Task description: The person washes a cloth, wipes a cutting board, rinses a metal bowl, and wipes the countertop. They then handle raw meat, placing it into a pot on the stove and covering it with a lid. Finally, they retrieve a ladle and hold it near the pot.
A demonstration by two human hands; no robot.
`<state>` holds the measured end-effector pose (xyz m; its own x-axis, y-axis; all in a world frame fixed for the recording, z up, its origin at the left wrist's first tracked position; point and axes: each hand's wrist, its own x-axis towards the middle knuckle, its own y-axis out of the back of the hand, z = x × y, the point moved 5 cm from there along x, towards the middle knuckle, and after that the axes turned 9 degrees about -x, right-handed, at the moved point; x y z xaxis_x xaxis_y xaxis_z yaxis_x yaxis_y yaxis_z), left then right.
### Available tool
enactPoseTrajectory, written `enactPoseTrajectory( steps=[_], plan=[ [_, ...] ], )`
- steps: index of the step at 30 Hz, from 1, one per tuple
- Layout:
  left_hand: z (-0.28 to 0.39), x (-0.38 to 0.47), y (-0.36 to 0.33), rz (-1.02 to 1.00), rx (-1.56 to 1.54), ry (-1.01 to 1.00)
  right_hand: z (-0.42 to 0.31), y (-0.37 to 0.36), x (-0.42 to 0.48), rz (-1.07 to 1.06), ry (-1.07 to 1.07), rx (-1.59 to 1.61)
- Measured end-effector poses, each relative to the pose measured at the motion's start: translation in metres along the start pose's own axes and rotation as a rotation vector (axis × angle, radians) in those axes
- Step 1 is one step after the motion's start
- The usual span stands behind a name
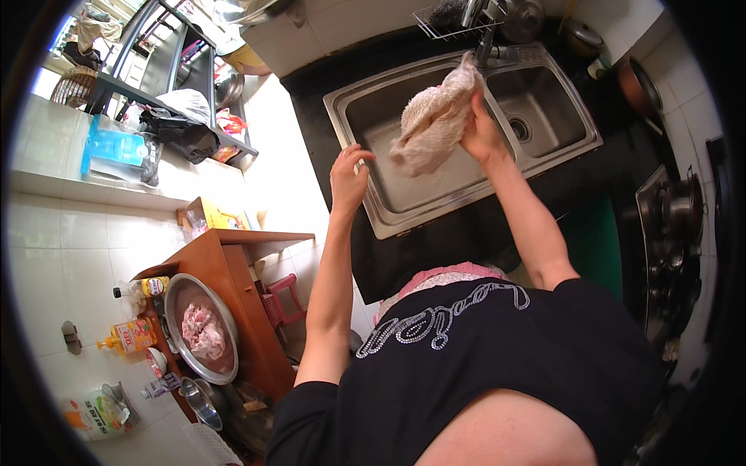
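My right hand [485,131] holds a pale, wrinkled cloth [437,119] by its right side, above the large left basin of the stainless steel double sink [402,201]. The cloth hangs down to the left and its lower end is blurred. My left hand [351,169] is over the basin's left rim with its fingers apart and nothing in them; whether it touches the rim is unclear. Just above the cloth's top end stands the faucet [485,46]. The smaller right basin [539,105] has a round drain.
Left, a wooden cabinet [250,291] bears a metal bowl [230,326] with raw meat [203,332], near a yellow pump bottle [131,336]. A wire rack [434,32] is behind the sink. Pots [682,204] stand at right, and a brown pan [638,87] is in the corner.
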<state>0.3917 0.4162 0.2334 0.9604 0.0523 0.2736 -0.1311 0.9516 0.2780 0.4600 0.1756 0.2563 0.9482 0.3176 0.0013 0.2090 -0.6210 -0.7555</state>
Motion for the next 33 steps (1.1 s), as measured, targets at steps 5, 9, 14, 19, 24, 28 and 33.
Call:
enactPoseTrajectory(
  steps=[5,9,14,19,24,28,33],
  plan=[
    [-0.003,0.006,-0.019,-0.224,0.697,-0.119,0.016,-0.029,-0.014,-0.038,-0.08,-0.196],
    [-0.015,0.003,-0.046,-0.338,0.897,-0.138,0.062,-0.083,-0.054,-0.266,0.208,-0.752],
    [-0.005,-0.006,-0.063,-0.309,0.493,-0.439,0.096,-0.117,-0.068,-0.37,0.76,-1.526],
    [-0.029,-0.027,-0.053,-0.211,-0.712,0.563,0.071,-0.082,-0.059,-0.101,-0.098,-0.342],
    [-0.019,-0.057,-0.062,-0.219,-1.604,0.584,0.084,-0.114,-0.081,-0.719,-0.009,-0.829],
    [-0.016,-0.085,-0.1,-0.224,-1.72,0.711,0.096,-0.102,-0.081,-0.841,-0.45,0.32],
    [0.012,-0.094,-0.136,-0.264,-1.728,0.769,0.085,-0.033,-0.103,-0.664,-0.417,0.263]
  ],
)
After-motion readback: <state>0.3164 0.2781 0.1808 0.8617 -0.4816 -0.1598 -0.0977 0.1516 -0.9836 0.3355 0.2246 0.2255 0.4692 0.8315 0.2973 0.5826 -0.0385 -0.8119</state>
